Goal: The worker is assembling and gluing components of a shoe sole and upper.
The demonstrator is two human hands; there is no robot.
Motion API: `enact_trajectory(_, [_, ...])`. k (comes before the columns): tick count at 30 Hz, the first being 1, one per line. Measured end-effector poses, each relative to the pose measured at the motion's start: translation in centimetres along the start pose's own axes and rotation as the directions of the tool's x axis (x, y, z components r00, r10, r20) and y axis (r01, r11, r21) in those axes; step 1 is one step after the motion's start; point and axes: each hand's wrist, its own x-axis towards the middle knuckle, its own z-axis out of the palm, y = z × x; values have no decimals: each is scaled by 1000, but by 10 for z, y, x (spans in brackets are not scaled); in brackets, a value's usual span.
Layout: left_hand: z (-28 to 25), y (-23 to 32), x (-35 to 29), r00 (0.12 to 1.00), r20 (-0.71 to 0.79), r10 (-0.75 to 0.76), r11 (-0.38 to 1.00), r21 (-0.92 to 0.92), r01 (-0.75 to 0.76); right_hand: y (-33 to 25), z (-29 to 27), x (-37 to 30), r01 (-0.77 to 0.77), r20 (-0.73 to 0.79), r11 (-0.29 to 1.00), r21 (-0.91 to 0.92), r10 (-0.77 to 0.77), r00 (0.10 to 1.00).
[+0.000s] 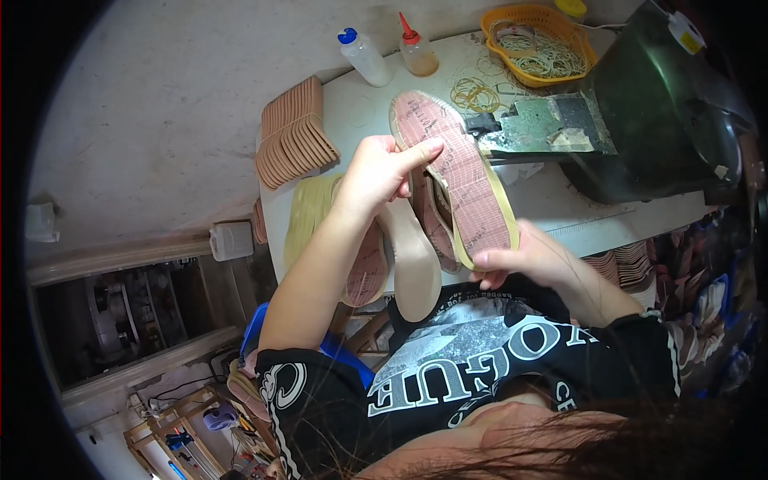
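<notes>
Insole: one, held by both hands; two bottles behind.

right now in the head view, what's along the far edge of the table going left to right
stack of tan insoles → clear squeeze bottle with a blue cap → amber squeeze bottle with a red nozzle → loose rubber bands → orange basket of rubber bands → dark green machine

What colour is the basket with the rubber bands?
The basket is orange, seen in the head view.
</notes>
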Motion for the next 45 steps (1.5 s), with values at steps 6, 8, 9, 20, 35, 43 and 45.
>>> enact_trajectory(6, [-12,11,16,999,28,-23,1000,21,22,8,26,7,188,-185,965,185,-154,971])
enact_trajectory(8, [-20,6,36,1000,30,-6,1000,29,5,5,30,15,304,-246,930,206,-251,936])
enact_trajectory(9, [-25,6,45,999,37,-22,995,101,18,1,31,20,336,-268,915,223,-274,924])
enact_trajectory(20, [-55,42,114,688,297,663,479,537,-694,-19,31,67,406,-420,840,359,-242,874])
enact_trajectory(35, [-45,63,89,695,704,144,530,539,-655,-42,27,63,336,-423,857,391,-157,892])
enact_trajectory(43, [-37,36,44,836,545,71,773,500,-392,-42,26,59,338,-398,860,383,-176,900])
enact_trajectory(45, [-31,31,35,856,514,58,786,505,-357,-40,25,59,330,-384,871,364,-183,905])
